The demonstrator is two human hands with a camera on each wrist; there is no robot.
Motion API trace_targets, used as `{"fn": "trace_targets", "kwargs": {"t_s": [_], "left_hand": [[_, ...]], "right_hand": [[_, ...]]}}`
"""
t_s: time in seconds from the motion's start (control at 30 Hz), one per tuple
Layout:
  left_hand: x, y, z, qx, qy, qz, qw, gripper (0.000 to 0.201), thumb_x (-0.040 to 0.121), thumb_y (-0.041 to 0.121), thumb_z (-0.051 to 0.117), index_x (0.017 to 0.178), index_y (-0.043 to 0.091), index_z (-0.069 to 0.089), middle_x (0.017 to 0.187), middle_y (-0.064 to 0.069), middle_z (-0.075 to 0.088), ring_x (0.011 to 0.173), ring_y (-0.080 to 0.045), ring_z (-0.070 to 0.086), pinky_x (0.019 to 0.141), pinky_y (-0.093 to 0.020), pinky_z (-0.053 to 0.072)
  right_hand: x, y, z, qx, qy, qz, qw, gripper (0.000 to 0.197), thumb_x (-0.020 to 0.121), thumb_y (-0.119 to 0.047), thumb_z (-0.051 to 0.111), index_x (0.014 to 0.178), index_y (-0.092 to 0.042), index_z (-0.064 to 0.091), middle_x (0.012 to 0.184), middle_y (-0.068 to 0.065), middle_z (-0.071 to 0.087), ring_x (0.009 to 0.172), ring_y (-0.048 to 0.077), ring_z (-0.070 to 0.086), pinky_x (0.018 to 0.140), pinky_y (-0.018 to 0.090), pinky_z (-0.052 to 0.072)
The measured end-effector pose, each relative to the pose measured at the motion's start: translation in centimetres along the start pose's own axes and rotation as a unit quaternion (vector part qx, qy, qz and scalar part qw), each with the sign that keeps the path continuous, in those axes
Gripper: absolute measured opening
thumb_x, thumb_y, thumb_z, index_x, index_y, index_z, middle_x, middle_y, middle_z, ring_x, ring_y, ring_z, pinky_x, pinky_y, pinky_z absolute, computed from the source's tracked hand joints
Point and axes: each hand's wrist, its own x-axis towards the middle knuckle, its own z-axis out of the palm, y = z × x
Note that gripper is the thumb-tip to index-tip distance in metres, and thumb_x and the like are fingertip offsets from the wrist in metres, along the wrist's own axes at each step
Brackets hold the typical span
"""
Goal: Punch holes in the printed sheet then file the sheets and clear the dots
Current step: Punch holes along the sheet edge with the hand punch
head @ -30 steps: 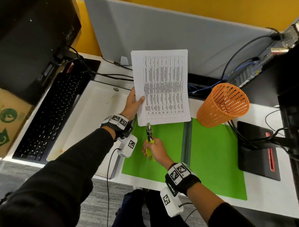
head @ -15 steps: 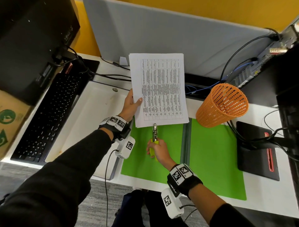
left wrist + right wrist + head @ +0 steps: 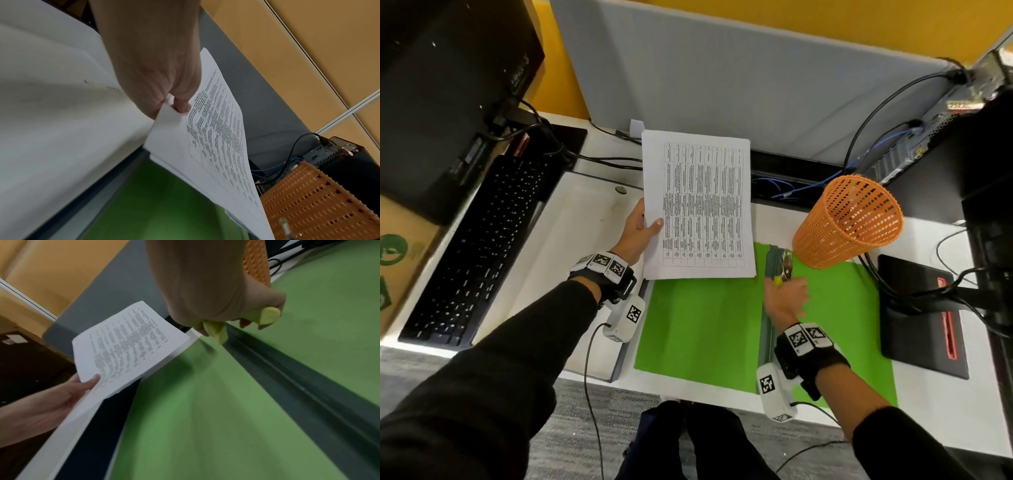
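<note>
My left hand (image 3: pixel 642 226) pinches the left edge of a stack of printed sheets (image 3: pixel 700 205) (image 3: pixel 213 146) (image 3: pixel 127 344), held up over the far left part of the open green folder (image 3: pixel 698 325). The thumb lies on top of the stack, the fingers beneath. My right hand (image 3: pixel 786 294) grips a plier-type hole punch with yellow-green handles (image 3: pixel 267 316); its metal head (image 3: pixel 786 263) sits over the folder's grey spine (image 3: pixel 767 329), close to the orange basket. The punch is apart from the sheets.
An orange mesh basket (image 3: pixel 849 219) lies tilted at the folder's far right corner. A black keyboard (image 3: pixel 482 246) and monitor stand on the left. A black monitor base (image 3: pixel 924 315) with cables sits on the right. A grey partition (image 3: pixel 722 78) backs the desk.
My right hand has carried the punch to the right, from under the sheets' lower edge to the folder's spine by the basket. The sheets have stayed in my left hand.
</note>
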Motion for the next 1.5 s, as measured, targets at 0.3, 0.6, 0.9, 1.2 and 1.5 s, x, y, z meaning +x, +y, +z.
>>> {"fn": "trace_targets", "kwargs": {"t_s": [0.3, 0.6, 0.9, 1.2, 1.5], "left_hand": [[-0.2, 0.5, 0.6, -0.014, -0.014, -0.006, 1.0, 0.049, 0.093, -0.006, 0.048, 0.139, 0.001, 0.033, 0.14, -0.018, 0.047, 0.122, -0.021, 0.053, 0.105, -0.04, 0.044], [-0.8, -0.3, 1.8, -0.023, 0.01, -0.032, 0.999, 0.048, 0.092, -0.004, 0.051, 0.136, 0.004, 0.034, 0.136, -0.022, 0.05, 0.124, -0.035, 0.051, 0.103, -0.05, 0.043], [-5.1, -5.4, 7.2, 0.166, 0.044, -0.077, 0.982, 0.04, 0.093, -0.004, 0.045, 0.133, -0.002, 0.04, 0.132, -0.018, 0.054, 0.12, -0.03, 0.053, 0.097, -0.028, 0.041], [-8.7, -8.9, 10.2, 0.193, 0.138, -0.128, 0.963, 0.053, 0.096, -0.006, 0.032, 0.147, -0.002, 0.018, 0.147, -0.02, 0.03, 0.137, -0.031, 0.032, 0.118, -0.032, 0.02], [-7.7, -8.1, 10.9, 0.157, 0.203, -0.128, 0.958, 0.03, 0.1, 0.002, 0.033, 0.129, 0.004, 0.038, 0.119, -0.007, 0.033, 0.104, -0.017, 0.038, 0.109, -0.02, 0.032]], "right_hand": [[0.0, 1.8, -0.2, -0.208, 0.026, -0.05, 0.976, 0.052, 0.089, -0.03, 0.055, 0.123, 0.005, 0.038, 0.133, 0.024, 0.035, 0.123, 0.036, 0.033, 0.1, 0.05, 0.033], [-0.1, -1.3, -0.2, 0.233, -0.215, -0.127, 0.94, 0.024, 0.086, 0.004, 0.057, 0.11, 0.005, 0.059, 0.113, 0.022, 0.064, 0.102, 0.034, 0.063, 0.089, 0.046, 0.052], [0.4, 1.7, 1.0, 0.155, -0.044, -0.079, 0.984, 0.028, 0.08, 0.008, 0.062, 0.108, 0.01, 0.06, 0.104, 0.028, 0.067, 0.091, 0.037, 0.066, 0.08, 0.039, 0.054], [-1.2, 2.3, 2.2, 0.055, -0.009, -0.11, 0.992, 0.042, 0.086, 0.001, 0.057, 0.126, 0.012, 0.047, 0.136, 0.03, 0.044, 0.128, 0.041, 0.041, 0.107, 0.043, 0.033], [-1.8, 2.3, 2.4, 0.028, -0.017, -0.107, 0.994, 0.044, 0.09, 0.003, 0.049, 0.133, 0.012, 0.038, 0.147, 0.028, 0.027, 0.136, 0.038, 0.03, 0.112, 0.037, 0.024]]}}
